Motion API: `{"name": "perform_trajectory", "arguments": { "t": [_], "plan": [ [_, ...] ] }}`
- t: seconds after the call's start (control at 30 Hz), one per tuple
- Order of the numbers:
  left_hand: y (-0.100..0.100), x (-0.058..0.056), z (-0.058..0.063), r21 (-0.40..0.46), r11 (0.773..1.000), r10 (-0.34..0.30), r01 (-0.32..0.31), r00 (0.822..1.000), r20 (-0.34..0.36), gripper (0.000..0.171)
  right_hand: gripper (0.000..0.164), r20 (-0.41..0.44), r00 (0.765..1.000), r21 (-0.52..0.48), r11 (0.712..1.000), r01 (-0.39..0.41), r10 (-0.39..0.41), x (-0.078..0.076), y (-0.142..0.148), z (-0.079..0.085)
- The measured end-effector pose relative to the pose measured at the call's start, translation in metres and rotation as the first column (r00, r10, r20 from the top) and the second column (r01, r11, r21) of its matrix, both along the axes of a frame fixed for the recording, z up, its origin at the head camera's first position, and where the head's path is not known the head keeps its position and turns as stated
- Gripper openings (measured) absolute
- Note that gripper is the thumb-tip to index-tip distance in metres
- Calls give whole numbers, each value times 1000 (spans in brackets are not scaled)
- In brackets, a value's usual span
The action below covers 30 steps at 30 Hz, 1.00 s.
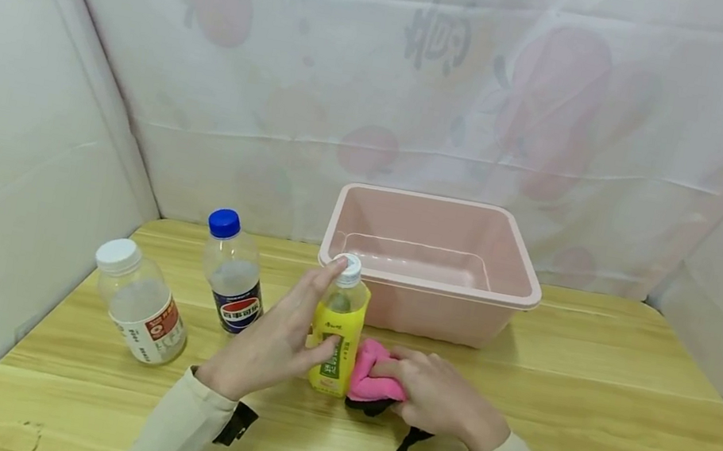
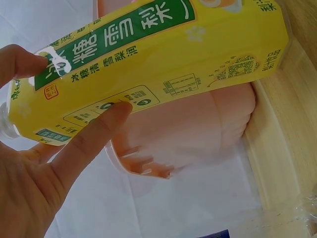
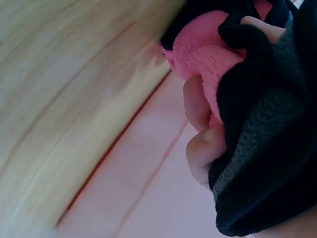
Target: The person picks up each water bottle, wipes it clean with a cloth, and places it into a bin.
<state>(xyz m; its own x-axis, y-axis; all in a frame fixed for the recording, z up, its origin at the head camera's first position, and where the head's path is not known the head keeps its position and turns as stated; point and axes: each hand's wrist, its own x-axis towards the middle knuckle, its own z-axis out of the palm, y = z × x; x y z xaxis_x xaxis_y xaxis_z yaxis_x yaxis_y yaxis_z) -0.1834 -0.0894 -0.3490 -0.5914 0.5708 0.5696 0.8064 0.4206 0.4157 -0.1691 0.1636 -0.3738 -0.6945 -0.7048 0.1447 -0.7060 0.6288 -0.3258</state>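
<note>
A yellow-labelled drink bottle (image 1: 338, 334) with a white cap stands upright in front of the pink tub. My left hand (image 1: 272, 339) holds it from the left, one finger up by the cap and another digit against the label. In the left wrist view, digits press on two sides of the bottle (image 2: 163, 54) near its neck. My right hand (image 1: 447, 398) grips a bunched pink and black cloth (image 1: 371, 376) close against the bottle's right side. Fleecy pink folds and black fabric (image 3: 203, 49) show around curled fingers in the right wrist view.
A pink plastic tub (image 1: 433, 315) sits at the back of the wooden table (image 1: 622, 433). To the left stand a blue-capped bottle (image 1: 233, 271) and a white-capped bottle (image 1: 140, 303). White printed sheeting (image 1: 328, 83) encloses the back and sides.
</note>
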Motion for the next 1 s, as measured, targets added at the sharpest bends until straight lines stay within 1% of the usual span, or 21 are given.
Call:
{"name": "perform_trajectory", "arguments": {
  "t": [0.1,0.2,0.27,0.33,0.4,0.47,0.53,0.6,0.67,0.77,0.8,0.87,1.0],
  "plan": [
    [0,0,-1,6,1000,5,-5,1000,-8,99,37,-66,998,23,1000,4,-2,0,1,2],
    [-1,1,-1,14,1000,16,-16,1000,-17,99,42,-156,988,16,1000,16,-13,-1,2,7],
    [-1,1,-1,18,1000,20,-20,1000,-22,99,45,-207,978,-36,999,13,-20,0,3,11],
    [-2,1,-1,22,1000,17,-17,1000,-21,99,49,-253,967,-119,993,-5,-25,1,4,15],
    [-1,0,-1,22,1000,8,-8,1000,-24,99,53,-303,952,-210,977,-38,-28,2,5,19],
    [-1,0,-1,22,1000,-1,2,1000,-27,98,58,-365,930,-287,955,-72,-39,3,6,22],
    [0,-1,-1,23,1000,-6,7,999,-40,98,60,-421,905,-346,933,-101,-58,2,6,25],
    [0,-2,-1,27,1000,-8,9,998,-56,98,62,-455,886,-402,908,-118,-86,2,6,27],
    [0,-2,-2,28,1000,-12,14,998,-63,99,64,-474,873,-456,880,-132,-115,2,4,27],
    [1,-1,-4,27,999,-21,23,997,-68,98,67,-470,872,-517,843,-145,-138,5,2,27],
    [1,-1,-4,27,999,-24,26,998,-65,98,67,-469,871,-528,836,-146,-144,5,2,27],
    [1,-1,-5,25,999,-23,25,998,-58,98,67,-463,874,-539,829,-147,-147,6,1,26],
    [0,-1,-4,22,1000,-4,5,999,-36,99,67,-456,878,-537,832,-139,-148,5,0,28]
  ]
}}
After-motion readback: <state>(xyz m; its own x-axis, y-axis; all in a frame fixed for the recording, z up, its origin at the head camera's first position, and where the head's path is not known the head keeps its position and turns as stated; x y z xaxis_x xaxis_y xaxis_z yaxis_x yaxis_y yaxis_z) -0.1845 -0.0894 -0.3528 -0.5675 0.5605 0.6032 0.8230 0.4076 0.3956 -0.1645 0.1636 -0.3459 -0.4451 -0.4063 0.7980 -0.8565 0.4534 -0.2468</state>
